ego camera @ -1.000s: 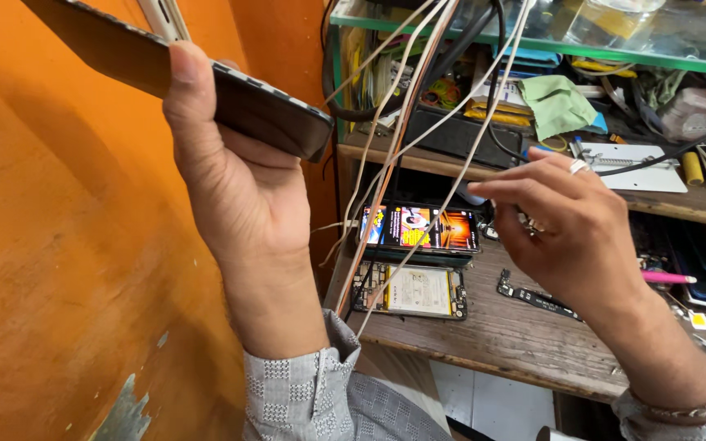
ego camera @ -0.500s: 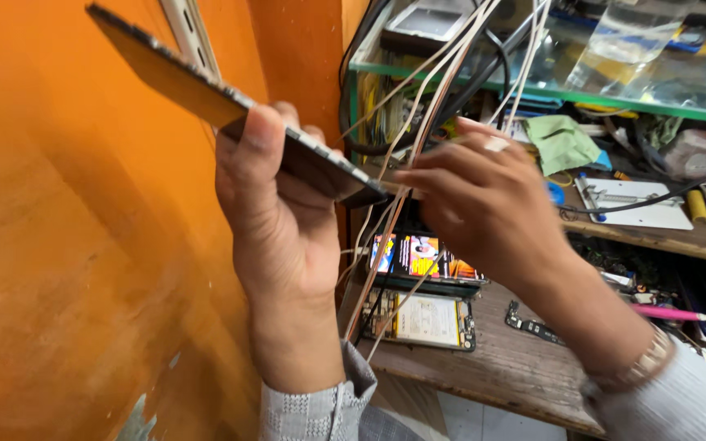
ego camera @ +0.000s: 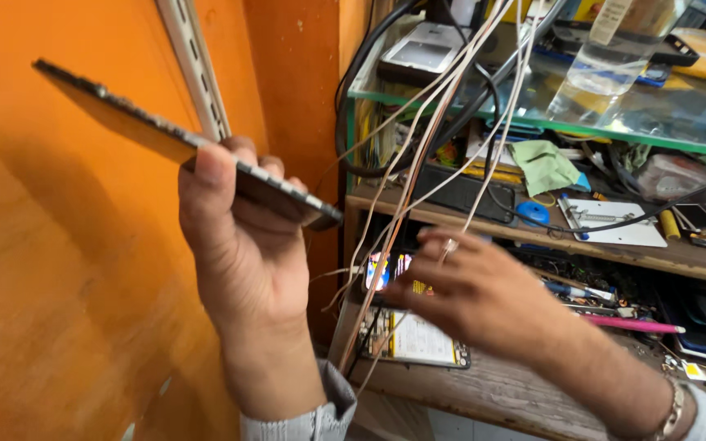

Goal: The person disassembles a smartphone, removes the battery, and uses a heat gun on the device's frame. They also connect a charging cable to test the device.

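1. Orange wall (ego camera: 51,310) at the left, with a slotted metal rail (ego camera: 194,69) fixed upright on it; wooden shelves (ego camera: 484,392) at the right, topped by a glass shelf (ego camera: 680,122).
2. Left hand (ego camera: 243,253): raised before the wall, closed on a dark phone (ego camera: 173,143), thumb on the near edge, fingers wrapped over the far edge.
3. Phone: seen edge-on, long axis running from upper left down to lower right; gripped near its lower right end, the greater length standing out up-left of the grip.
4. Right hand (ego camera: 471,290): blurred, ringed, held low before the shelves, right of and below the phone's lower end, not touching it. Nothing is seen in it; grip cannot be told.
5. Cables (ego camera: 418,163): pale wires hung between the two hands.
6. Opened phone (ego camera: 418,339) laid flat on the lower shelf, under the right hand.
7. Nearer hand to the phone: left.
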